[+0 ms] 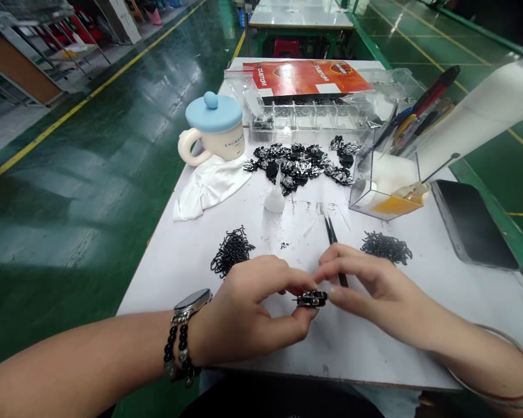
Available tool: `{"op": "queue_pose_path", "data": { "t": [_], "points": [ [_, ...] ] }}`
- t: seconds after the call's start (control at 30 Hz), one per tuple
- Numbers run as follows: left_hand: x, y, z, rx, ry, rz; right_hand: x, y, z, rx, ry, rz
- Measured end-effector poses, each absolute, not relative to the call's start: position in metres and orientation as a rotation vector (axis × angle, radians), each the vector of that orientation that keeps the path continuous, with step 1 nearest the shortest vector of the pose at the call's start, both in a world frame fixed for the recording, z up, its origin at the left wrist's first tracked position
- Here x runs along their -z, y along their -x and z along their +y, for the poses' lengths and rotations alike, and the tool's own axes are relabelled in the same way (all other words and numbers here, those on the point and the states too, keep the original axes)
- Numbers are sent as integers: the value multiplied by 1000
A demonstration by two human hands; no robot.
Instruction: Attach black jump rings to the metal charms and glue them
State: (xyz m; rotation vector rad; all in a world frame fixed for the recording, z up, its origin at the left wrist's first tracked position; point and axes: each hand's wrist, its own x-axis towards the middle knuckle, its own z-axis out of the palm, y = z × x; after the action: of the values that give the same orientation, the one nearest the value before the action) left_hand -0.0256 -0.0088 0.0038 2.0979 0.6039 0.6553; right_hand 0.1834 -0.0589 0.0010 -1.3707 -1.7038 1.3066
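A small black-and-silver part (312,299) sits pinched between the thumb and index finger of my left hand (261,307), low over the front of the table. My right hand (375,284) has its thumb against the part's right end, fingers curled close above. Black tweezers (330,229) pass beneath the right fingers, tips pointing away; they appear to lie on the table. Piles of small black curved pieces lie beyond both hands, one on the left (232,251) and one on the right (387,247). Tiny pieces (284,245) are between them.
Behind stands a white nozzle bottle (275,200) before a heap of black-and-silver parts (296,165). A lidded mug (224,142) and white cloth (211,188) are left. Rightward are a clear tool holder (386,200) and a dark phone (473,223). Clear compartment trays (305,119) line the back.
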Motion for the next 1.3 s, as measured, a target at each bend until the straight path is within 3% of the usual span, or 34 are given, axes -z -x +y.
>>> {"op": "queue_pose_path", "data": {
  "t": [0.23, 0.47, 1.0, 1.17, 1.3],
  "points": [
    [-7, 23, -4, -443, -1671, 736, -2, -182, -21, -745, 1708, -1763],
    [-6, 21, -3, -329, -1176, 801, 19, -153, 32, -590, 1727, -1782],
    [-1, 16, 0, -143, -659, 846, 19, -143, 46, -684, 1566, -1632],
    [0, 17, 1, -149, -680, 859, -9, -163, 17, -1290, 1219, -924],
    [-4, 16, 0, -113, -683, 928, -31, -182, -15, -1112, 1276, -546]
  ]
}}
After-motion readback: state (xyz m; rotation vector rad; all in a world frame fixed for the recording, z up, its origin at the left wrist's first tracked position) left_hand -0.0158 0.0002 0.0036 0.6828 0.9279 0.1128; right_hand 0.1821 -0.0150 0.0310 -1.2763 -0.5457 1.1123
